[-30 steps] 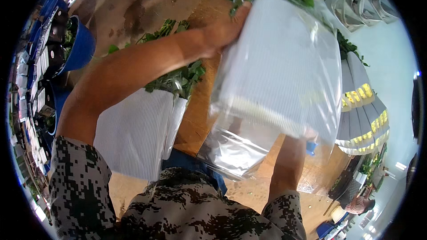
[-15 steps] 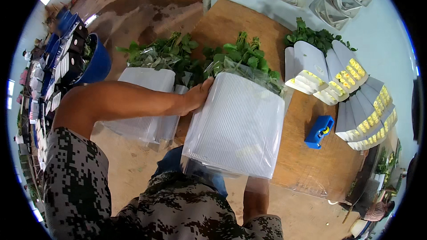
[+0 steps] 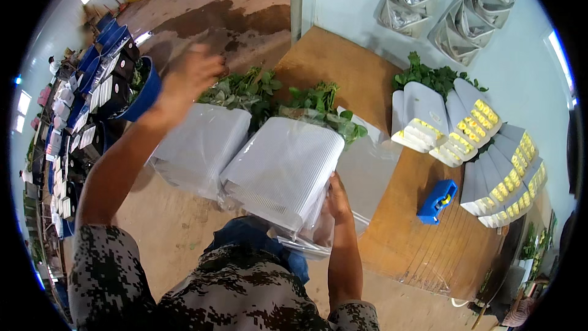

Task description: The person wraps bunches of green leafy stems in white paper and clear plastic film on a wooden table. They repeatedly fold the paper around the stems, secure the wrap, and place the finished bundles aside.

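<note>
A flower bouquet (image 3: pixel 288 168) wrapped in white corrugated card and clear plastic lies in front of me, its leafy stems pointing away. My right hand (image 3: pixel 338 199) grips its right edge, thumb along the side and the other fingers partly hidden. My left hand (image 3: pixel 191 76), blurred, is raised in the air with fingers apart and nothing seen in it. Below and beside that hand, a second wrapped bouquet (image 3: pixel 199 144) lies against the first one's left side. Flat grey-white sheets (image 3: pixel 373 165), with clear plastic near their front edge, lie partly under the first bouquet.
A blue tape dispenser (image 3: pixel 437 201) stands on the wooden table (image 3: pixel 422 251). Sleeved bunches with yellow blooms (image 3: pixel 511 165) are stacked along the right wall. Wall pouches (image 3: pixel 468 21) hang above them. Blue buckets (image 3: pixel 144 95) and dark boxes line the left.
My left hand has let go of the bouquet's left edge and swung up and left. The bouquet has shifted left, uncovering the flat sheets. My right hand now shows at its right edge.
</note>
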The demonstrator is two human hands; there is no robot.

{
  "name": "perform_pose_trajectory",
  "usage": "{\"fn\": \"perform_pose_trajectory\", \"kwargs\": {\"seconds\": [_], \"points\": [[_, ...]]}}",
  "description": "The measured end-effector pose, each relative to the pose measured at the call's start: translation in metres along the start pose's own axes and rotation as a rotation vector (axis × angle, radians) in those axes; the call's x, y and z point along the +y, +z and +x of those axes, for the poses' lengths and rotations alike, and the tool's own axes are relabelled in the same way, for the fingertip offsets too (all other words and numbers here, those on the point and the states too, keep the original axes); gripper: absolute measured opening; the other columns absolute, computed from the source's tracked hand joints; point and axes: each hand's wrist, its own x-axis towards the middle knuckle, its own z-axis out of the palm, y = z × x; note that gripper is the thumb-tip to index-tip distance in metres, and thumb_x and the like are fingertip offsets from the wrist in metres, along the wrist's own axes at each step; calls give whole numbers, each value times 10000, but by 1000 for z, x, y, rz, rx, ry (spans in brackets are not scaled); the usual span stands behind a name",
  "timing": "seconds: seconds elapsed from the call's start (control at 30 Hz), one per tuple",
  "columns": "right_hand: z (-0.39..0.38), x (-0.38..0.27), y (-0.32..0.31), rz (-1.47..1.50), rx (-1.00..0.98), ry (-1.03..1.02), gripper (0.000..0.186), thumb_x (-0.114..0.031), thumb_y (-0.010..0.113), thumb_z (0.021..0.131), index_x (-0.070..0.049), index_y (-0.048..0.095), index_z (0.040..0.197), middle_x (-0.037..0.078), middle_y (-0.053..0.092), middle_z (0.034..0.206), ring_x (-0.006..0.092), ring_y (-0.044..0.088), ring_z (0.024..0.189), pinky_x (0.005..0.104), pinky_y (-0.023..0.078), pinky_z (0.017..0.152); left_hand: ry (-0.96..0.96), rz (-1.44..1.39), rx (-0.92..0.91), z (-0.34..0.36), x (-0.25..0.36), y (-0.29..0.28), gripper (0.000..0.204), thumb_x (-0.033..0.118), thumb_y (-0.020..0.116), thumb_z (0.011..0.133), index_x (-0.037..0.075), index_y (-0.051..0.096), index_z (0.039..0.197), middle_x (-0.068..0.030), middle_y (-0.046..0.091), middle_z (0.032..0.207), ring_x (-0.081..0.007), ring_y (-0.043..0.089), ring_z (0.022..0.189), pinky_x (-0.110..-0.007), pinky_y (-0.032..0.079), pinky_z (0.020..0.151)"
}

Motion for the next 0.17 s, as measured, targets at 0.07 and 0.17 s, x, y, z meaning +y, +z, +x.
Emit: {"fn": "perform_pose_trajectory", "kwargs": {"seconds": [0.07, 0.17], "points": [[11, 0, 0, 122, 48, 103, 642, -505, 383, 990, -52, 370, 1444, 158, 537, 1310, 249, 550, 1170, 365, 476, 956, 91, 29, 233, 4, 23, -61, 696, 521, 471, 973, 9, 352, 1429, -179, 520, 1362, -247, 506, 1255, -362, 361, 1083], [37, 15, -11, 276, 46, 112, 660, -530, 380, 980, -74, 358, 1457, 174, 540, 1312, 256, 567, 1156, 384, 497, 948, -299, 259, 485, 25, -37, -201, 580, 441, 472, 991, 0, 430, 1366, -169, 644, 1162, -280, 625, 1077, -400, 475, 963]]}}
